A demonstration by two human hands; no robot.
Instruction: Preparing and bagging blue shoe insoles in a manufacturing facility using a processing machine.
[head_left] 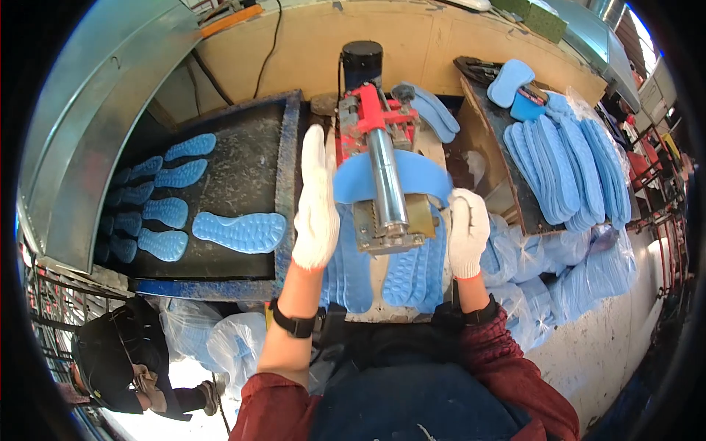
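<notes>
A blue insole [423, 176] lies bent over the shiny metal roller [387, 180] of a red machine [371, 106]. My left hand [316, 206], in a white knit glove, is held flat with its fingers stretched out, beside the insole's left end. Whether its palm touches that end cannot be made out. Also gloved in white, my right hand [468, 231] is closed at the insole's right end, with fingers curled and the grip partly hidden. Below the roller, stacked blue insoles [412, 272] lie on the bench in front of me.
To the left, a dark conveyor belt [243, 162] with a blue frame carries several textured insoles [239, 231]. Piled insoles [548, 173] cover a side table at right. Clear plastic bags [526, 253] of insoles sit below it. A person [121, 353] in dark clothes is at lower left.
</notes>
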